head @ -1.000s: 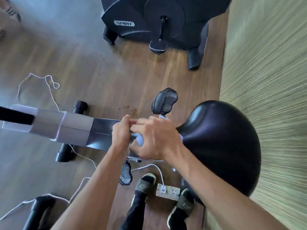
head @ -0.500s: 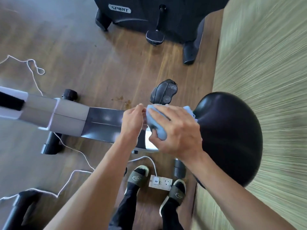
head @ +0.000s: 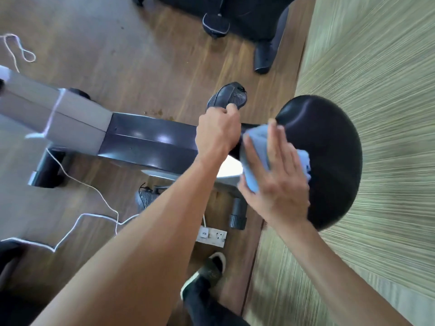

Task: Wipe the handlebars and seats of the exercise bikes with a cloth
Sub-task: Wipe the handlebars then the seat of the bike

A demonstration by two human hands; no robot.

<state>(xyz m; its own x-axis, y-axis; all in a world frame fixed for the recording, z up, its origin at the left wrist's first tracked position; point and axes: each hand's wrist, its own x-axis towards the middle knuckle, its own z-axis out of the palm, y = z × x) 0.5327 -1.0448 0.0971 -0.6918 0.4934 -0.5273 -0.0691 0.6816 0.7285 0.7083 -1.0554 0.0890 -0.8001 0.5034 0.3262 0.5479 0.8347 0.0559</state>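
At the right of the frame, just against the pale striped wall, the black seat [head: 329,161] of the near exercise bike fills the middle band, its glossy top turned up to the camera and its narrow front end pointing left toward the grey and black frame beam [head: 131,140] that crosses the left half. A second bike [head: 247,17] stands at the upper centre, well apart, its handlebars out of view. The right hand [head: 275,180] lies with fingers straight and spread, pressing the folded blue cloth [head: 259,158] flat onto the seat's left front edge. The left hand [head: 217,132], just left of the cloth, has its fingers curled under near the seat's nose; what its grip has hold of, if anything, I cannot tell. The step in hand looks to be the seat wipe, barely started. The next move likely calls for sweeping the cloth rightward across the broad rear of the seat, keeping even pressure, before any handlebars.
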